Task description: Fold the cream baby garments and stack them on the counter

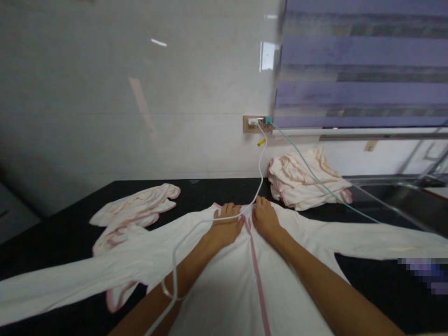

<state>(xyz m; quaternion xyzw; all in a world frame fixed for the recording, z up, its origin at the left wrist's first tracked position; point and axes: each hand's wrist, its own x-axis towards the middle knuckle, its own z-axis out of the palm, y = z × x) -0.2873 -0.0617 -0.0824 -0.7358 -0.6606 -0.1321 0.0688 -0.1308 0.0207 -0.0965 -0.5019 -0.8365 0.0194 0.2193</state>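
Note:
A white garment with pink trim (227,280) lies spread flat on the black counter (52,224), sleeves stretched out to both sides. My left hand (226,227) rests palm down on it just left of the pink centre strip, near the collar. On the other side of the strip my right hand (265,218) presses down at the collar. A white cable (261,161) runs from the wall socket down over the garment and across my left wrist.
A crumpled white and pink garment (135,207) lies at the left. A folded stack of similar garments (304,179) sits at the back right. A wall socket (257,123) holds two plugs, with a teal cable (315,177) running right. A sink (402,196) lies at the right.

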